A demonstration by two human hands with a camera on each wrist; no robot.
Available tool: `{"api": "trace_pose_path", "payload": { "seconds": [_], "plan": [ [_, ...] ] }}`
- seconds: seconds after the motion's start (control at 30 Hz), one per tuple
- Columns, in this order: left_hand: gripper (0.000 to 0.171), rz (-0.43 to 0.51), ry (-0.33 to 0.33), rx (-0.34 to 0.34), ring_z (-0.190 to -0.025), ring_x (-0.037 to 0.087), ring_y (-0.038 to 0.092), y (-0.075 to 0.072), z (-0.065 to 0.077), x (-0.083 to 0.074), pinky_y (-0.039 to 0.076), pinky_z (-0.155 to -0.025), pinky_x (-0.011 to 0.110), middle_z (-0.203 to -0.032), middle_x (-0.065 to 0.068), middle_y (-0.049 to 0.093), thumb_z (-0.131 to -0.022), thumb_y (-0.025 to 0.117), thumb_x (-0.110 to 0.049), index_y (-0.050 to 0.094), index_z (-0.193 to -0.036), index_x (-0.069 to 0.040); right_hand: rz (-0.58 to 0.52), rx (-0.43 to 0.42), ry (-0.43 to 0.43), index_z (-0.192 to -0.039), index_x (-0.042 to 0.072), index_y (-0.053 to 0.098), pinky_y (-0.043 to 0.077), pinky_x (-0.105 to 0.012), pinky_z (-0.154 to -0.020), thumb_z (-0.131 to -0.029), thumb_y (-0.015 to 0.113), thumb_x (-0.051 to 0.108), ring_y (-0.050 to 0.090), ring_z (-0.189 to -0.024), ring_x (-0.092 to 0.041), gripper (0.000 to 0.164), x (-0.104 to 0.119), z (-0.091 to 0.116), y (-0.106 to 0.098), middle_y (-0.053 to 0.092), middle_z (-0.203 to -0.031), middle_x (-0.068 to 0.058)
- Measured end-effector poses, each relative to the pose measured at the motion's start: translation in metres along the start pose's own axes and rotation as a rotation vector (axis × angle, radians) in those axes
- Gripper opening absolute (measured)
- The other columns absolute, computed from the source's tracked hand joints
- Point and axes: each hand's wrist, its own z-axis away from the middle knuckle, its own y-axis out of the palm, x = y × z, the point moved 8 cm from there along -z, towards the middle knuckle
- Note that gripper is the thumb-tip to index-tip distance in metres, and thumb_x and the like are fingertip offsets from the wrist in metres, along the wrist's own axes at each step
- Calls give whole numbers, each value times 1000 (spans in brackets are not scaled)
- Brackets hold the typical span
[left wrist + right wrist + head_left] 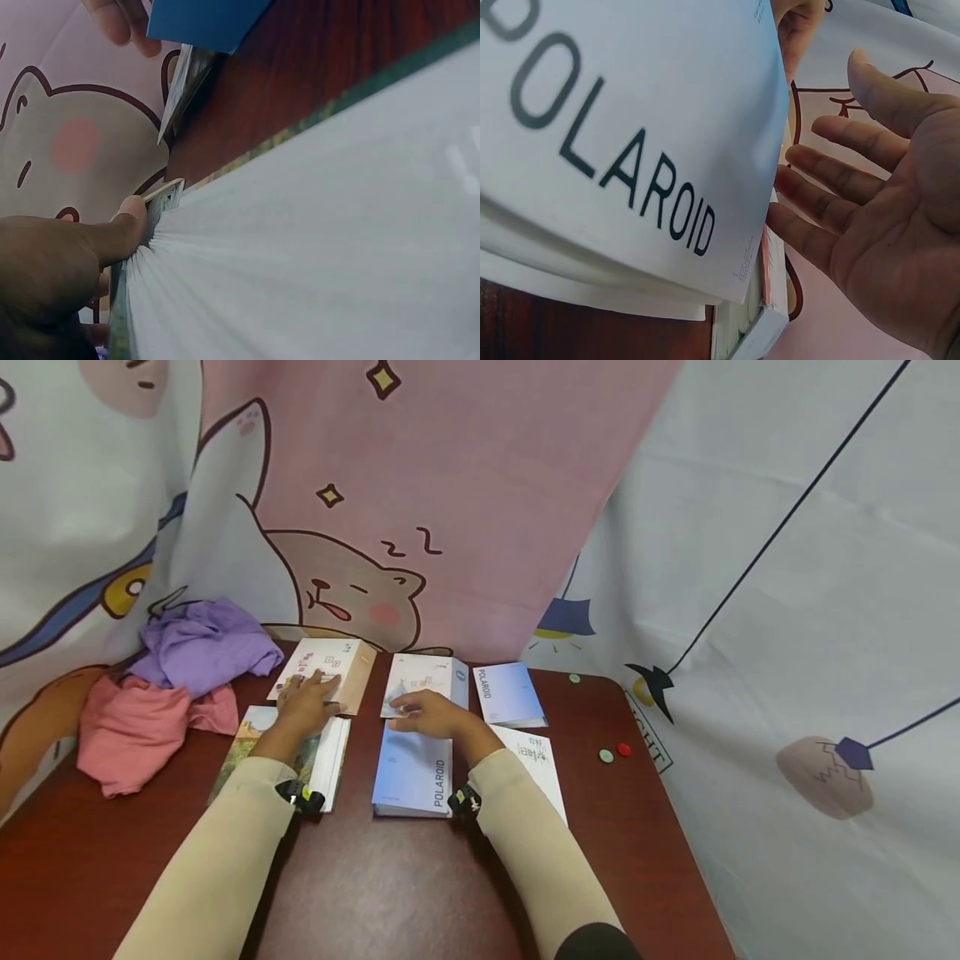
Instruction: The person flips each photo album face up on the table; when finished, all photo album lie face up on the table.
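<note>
My left hand (302, 706) rests with spread fingers on a white book with a tan side (363, 670), at the back left of the table. In the left wrist view, its thumb lies beside the white pages (322, 232) of a thick book. That book, with a landscape cover (255, 720), lies nearer me. My right hand (435, 714) is over the near edge of a white book with a blue side (460, 681). Just in front of that lies a blue POLAROID album (412, 777). The right wrist view shows the right fingers extended beside the album's edge.
Another POLAROID album (510, 693) and a white booklet (536, 760) lie to the right. Green discs (606, 756) and a red disc (624, 749) are farther right. Purple cloth (210, 643) and pink cloth (135, 735) are heaped at the left, against a printed curtain (465, 510).
</note>
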Motion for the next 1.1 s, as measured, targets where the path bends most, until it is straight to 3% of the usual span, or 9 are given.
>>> {"api": "trace_pose_path", "payload": {
  "seconds": [0.4,0.63,0.9,1.1],
  "plan": [
    [64,-82,45,-38,-161,63,21,-3,-2,2,16,-128,81,-177,26,28,-111,61,-34,41,-168,-14,-3,20,-4,-155,7,61,49,-48,-123,-106,72,33,60,-148,-36,57,2,5,2,64,-156,-19],
    [60,-85,60,-49,-161,61,24,-4,-1,3,22,-127,79,-176,24,30,-113,57,-30,40,-169,-14,14,17,3,-154,9,63,51,-46,-121,-106,71,37,60,-148,-36,56,1,5,1,65,-154,-18],
    [57,27,128,-153,-152,61,40,-16,4,-5,34,-124,73,-168,30,39,-115,55,-30,44,-165,-5,-6,21,-3,-157,8,59,48,-48,-124,-107,71,36,58,-150,-35,58,4,5,1,62,-159,-18],
    [56,80,142,-203,-150,58,45,-20,6,-5,38,-122,72,-165,28,46,-115,57,-29,47,-164,-6,-26,23,-33,-168,9,42,43,-50,-128,-108,69,39,50,-157,-36,72,12,-2,4,48,-171,-18]
  ]
}}
